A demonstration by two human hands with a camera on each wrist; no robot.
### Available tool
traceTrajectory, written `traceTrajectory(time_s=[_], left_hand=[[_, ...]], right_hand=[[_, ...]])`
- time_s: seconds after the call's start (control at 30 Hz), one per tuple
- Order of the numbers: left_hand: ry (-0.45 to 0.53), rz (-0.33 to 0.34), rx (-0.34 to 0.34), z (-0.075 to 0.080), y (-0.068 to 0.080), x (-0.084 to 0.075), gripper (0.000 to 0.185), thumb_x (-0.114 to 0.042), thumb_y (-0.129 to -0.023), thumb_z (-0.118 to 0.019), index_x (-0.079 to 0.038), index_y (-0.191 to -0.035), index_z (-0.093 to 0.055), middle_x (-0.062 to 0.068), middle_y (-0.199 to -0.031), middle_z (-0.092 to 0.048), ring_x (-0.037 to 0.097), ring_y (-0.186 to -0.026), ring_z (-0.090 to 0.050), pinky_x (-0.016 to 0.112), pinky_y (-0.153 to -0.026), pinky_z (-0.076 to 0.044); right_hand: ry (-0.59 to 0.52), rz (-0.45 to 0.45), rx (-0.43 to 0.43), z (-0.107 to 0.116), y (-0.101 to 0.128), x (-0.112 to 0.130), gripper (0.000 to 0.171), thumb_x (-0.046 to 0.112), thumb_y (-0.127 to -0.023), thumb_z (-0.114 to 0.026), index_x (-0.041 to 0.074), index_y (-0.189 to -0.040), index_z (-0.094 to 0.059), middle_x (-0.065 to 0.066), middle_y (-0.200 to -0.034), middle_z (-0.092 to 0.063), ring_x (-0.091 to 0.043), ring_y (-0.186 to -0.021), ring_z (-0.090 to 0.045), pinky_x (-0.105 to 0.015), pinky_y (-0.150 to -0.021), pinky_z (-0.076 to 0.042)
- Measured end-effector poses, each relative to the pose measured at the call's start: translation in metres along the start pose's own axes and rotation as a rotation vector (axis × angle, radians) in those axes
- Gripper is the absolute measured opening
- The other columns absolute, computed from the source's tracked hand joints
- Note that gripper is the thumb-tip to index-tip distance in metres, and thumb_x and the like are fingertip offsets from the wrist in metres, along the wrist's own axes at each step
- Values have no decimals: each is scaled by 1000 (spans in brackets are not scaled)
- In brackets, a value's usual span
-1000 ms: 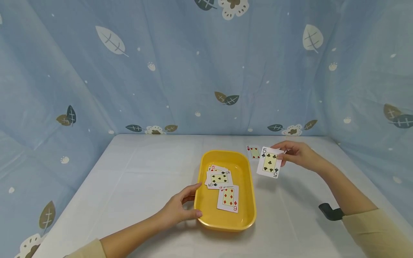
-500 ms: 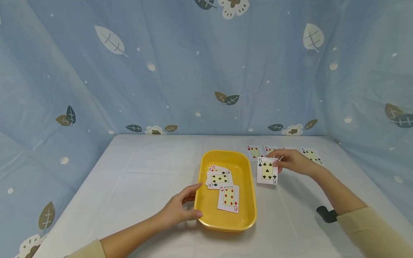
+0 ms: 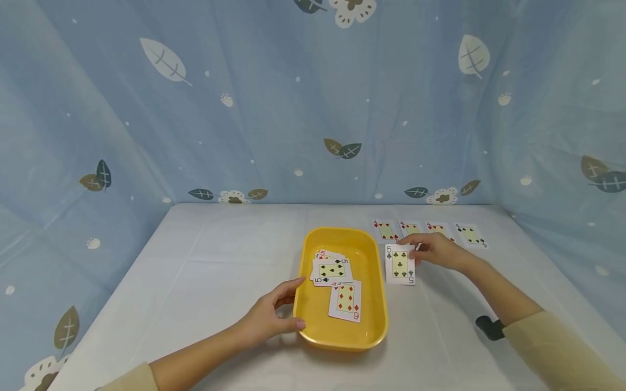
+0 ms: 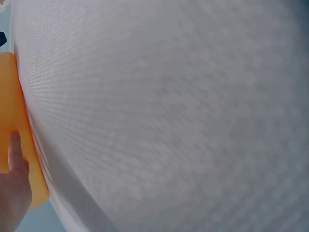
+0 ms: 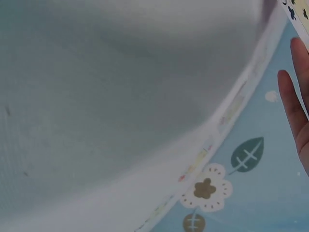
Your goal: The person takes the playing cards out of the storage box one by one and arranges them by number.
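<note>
My right hand [image 3: 440,251] pinches a five of clubs [image 3: 400,264] by its right edge, just right of a yellow tray [image 3: 379,331]. In the right wrist view two fingers of that hand stretch up beside the card [image 5: 303,19]. My left hand [image 3: 271,315] rests against the tray's left side, with thumb and index finger spread apart on it; the left wrist view shows a straight digit on the tray wall [image 4: 12,111]. Inside the tray lie a five of spades [image 3: 332,270], partly covering other cards, and a six of diamonds [image 3: 345,304].
A row of fours lies face up behind the right hand: a four of hearts [image 3: 386,231], two more red fours partly hidden by the hand, and a four of spades [image 3: 471,235]. Patterned blue cloth [image 3: 274,108] walls in the white table [image 3: 220,255].
My right hand has carried the five of clubs toward me and slightly left, bringing it low beside the tray. More of the row of fours shows. The left hand and tray have stayed put.
</note>
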State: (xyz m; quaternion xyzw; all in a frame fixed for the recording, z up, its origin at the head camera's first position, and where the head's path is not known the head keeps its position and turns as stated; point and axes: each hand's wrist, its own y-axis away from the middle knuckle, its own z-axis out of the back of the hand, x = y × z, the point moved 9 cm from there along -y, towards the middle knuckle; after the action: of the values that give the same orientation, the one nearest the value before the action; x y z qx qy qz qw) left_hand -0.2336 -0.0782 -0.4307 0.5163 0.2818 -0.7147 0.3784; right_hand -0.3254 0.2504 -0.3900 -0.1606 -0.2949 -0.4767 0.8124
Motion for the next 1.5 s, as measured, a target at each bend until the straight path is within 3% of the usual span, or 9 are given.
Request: traceTrajectory(time_s=[0.23,0.4,0.53,0.7,0.97,1.2,1.5], left_hand=[[10,-24,10,-1,-2,-1,81,-25,-79,-78,-9,-145,-35,14,-131,-53,30,-120,-52,39,-103,-42],[12,-30,13,-2,-3,-1,81,-26,-78,-78,-9,-145,-36,14,-131,-53,30,-120,-51,40,-103,-42],[8,-32,15,-3,-3,-2,81,-27,-79,-78,-9,-145,-35,15,-131,-53,31,-120,-51,42,-102,-42],[-1,-28,6,-2,-3,-1,81,-26,-79,-77,-9,-145,-35,14,-131,-53,31,-121,-51,43,-103,-41],[-5,-1,1,-1,-1,0,81,-22,-79,-78,-12,-146,-35,11,-131,-53,29,-121,-51,33,-103,-42],[-9,1,0,-1,0,1,82,-23,-78,-78,-11,-146,-34,12,-131,-53,29,-121,-51,36,-102,-43],[-4,-28,2,-1,0,-2,81,-23,-78,-78,-10,-145,-35,15,-132,-52,32,-121,-51,37,-102,-43]], right_hand=[[75,11,-69,-4,-3,-9,35,6,-85,-68,4,-119,-64,-14,-110,-67,-17,-84,-63,-26,-74,-56],[93,-16,-88,-9,-5,-17,36,8,-84,-70,6,-119,-65,-13,-111,-67,-17,-85,-58,-28,-78,-56],[111,-81,-53,-13,-7,-23,37,10,-85,-69,9,-122,-64,-11,-112,-66,-16,-86,-56,-24,-76,-54],[135,-87,-41,-15,-9,-20,37,8,-84,-70,7,-121,-64,-9,-106,-66,-16,-83,-54,-22,-72,-52],[151,-142,-17,-20,-12,-24,38,10,-84,-70,9,-122,-64,-6,-104,-63,-17,-85,-51,-25,-72,-51],[176,-112,-23,-21,-13,-20,38,9,-84,-70,6,-121,-64,-3,-90,-57,-16,-78,-48,-21,-64,-46],[206,-87,-26,-20,-12,-17,36,10,-83,-72,5,-118,-65,-6,-90,-57,-14,-75,-48,-21,-61,-44]])
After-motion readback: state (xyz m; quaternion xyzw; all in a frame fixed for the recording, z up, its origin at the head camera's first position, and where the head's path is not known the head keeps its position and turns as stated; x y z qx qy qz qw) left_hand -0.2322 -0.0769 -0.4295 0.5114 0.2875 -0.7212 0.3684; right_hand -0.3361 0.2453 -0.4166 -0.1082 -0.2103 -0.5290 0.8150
